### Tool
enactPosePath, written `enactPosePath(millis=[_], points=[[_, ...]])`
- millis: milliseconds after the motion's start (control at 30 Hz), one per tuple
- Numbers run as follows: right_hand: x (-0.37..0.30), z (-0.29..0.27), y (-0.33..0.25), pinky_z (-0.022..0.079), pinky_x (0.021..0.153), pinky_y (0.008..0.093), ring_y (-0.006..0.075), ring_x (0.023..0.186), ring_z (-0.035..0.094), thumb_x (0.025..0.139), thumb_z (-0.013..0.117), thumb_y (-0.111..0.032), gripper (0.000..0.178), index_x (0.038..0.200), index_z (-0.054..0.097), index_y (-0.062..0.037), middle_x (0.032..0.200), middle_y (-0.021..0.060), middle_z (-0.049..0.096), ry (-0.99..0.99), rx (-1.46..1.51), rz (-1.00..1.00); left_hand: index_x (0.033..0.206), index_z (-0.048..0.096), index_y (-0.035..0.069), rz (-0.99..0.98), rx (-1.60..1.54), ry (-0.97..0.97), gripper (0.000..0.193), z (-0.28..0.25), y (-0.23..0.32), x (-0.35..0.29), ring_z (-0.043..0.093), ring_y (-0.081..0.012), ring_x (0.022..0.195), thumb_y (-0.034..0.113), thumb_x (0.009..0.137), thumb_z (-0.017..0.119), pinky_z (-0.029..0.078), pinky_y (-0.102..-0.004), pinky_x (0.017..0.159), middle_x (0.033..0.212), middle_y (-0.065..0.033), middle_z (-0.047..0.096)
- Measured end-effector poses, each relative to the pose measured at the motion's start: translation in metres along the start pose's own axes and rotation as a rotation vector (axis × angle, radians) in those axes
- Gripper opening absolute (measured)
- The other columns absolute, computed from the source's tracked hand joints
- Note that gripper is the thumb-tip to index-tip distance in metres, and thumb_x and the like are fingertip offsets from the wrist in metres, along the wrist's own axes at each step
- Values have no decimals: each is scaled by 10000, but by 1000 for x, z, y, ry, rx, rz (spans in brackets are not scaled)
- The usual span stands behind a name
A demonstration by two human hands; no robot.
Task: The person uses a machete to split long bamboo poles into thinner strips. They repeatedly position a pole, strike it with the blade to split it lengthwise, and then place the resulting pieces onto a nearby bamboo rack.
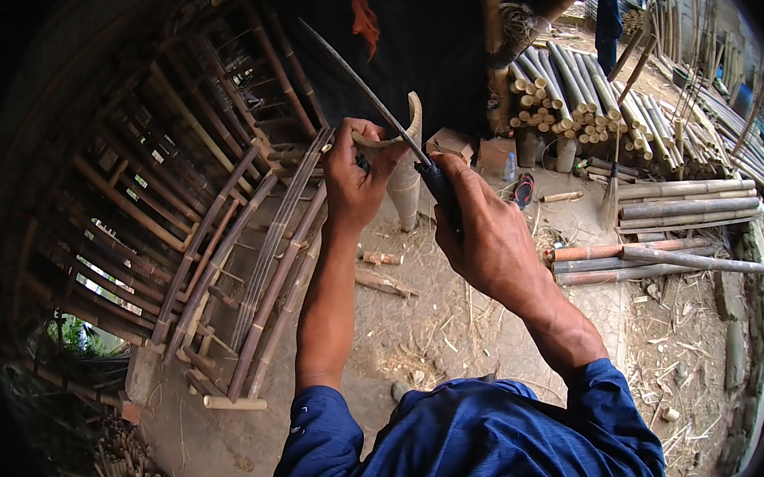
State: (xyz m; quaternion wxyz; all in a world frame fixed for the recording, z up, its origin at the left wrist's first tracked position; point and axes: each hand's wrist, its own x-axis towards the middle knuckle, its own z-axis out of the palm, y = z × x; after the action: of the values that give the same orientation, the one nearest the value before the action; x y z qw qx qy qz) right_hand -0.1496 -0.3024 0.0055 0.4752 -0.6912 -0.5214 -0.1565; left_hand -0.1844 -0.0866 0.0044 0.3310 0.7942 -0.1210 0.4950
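Observation:
My right hand (490, 231) is closed around the black handle of a long, narrow blade (362, 85), which points up and to the left. Whether it is a saw or a knife I cannot tell. In my left hand (355, 174) is a pale bamboo piece (405, 192), gripped near its upper end, where a curved, U-shaped rim shows. The blade crosses this rim, close to my left thumb. Part of the bamboo is hidden behind my hands.
A bamboo bench frame (269, 273) stands at the left. Stacked bamboo poles (580, 92) lie at the far right, with more poles (690, 208) nearer. Bamboo offcuts (383, 279) and shavings litter the floor. A broom (610, 196) and a sandal (525, 190) are right of me.

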Motion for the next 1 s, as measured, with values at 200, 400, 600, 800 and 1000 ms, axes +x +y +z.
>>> enactPosePath(millis=[200,400,600,800,1000], points=[[4,-7,0,518,638,522,460,764,628,854,572,-46,515,1338,397,-72,989,244,616,-29,11,35,951,456,50,23,47,24,335,5,-1,3,528,-75,778,276,910,699,444,-219,692,856,-19,530],[17,-11,5,502,673,536,481,823,624,862,568,-48,483,1312,394,-64,1002,266,627,-50,14,71,998,490,39,-21,-2,7,308,7,-8,14,526,-85,811,266,918,681,437,-235,738,932,-47,567],[26,-23,24,484,632,578,494,733,618,861,532,-47,414,1250,390,-38,889,298,610,11,-68,152,1258,430,-52,489,192,724,497,-15,24,109,460,-199,1094,329,949,513,371,-371,964,1173,-150,501],[37,-30,6,465,614,575,497,700,604,854,532,-43,353,1177,392,-28,835,287,602,-26,9,125,1189,556,41,1117,1514,45,424,-85,157,219,552,-232,1024,359,914,609,430,-440,916,1085,-124,592],[32,-39,36,460,603,574,472,676,607,864,516,-35,271,1106,395,-12,758,278,601,-15,-85,161,1390,504,253,387,965,-283,466,65,15,233,221,-362,1433,472,982,448,87,-707,1103,1496,-106,377]])
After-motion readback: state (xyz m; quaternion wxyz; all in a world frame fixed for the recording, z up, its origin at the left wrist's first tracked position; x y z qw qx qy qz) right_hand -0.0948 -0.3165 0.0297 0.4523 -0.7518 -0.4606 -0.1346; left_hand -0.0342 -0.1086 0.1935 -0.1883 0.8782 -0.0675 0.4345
